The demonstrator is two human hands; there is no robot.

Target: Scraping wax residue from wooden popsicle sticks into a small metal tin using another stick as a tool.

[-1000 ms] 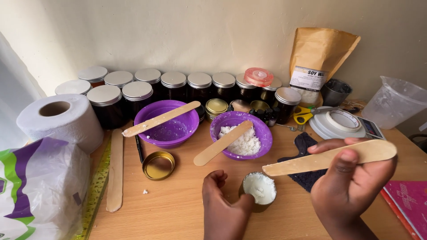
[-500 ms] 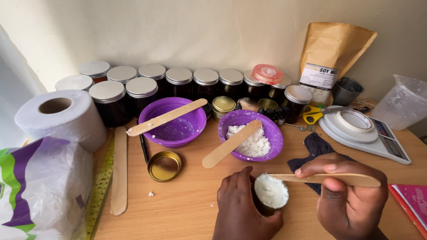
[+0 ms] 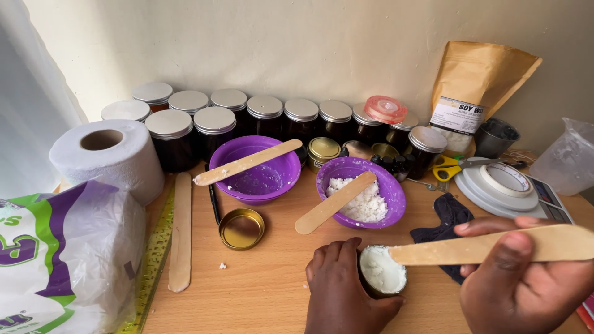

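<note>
Fingers of the left hand [image 3: 346, 291] wrap a small tin [image 3: 382, 270] of white wax on the table [image 3: 260, 291]. Beside it, the right hand [image 3: 526, 281] grips a wooden stick [image 3: 489, 245], tip over the tin's rim. Behind sit two purple bowls [image 3: 362, 192], then dark jars [image 3: 266, 114].

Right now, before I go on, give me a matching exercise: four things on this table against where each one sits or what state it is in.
Things:
1. small tin
2. gold lid
3. toilet roll
4. scissors

Places or states:
A. lying open side up in front of the left purple bowl
B. filled with white wax, gripped by the left hand
C. yellow-handled, beside the scale
D. standing at the left edge of the table

Pairs: 1-B, 2-A, 3-D, 4-C
</note>
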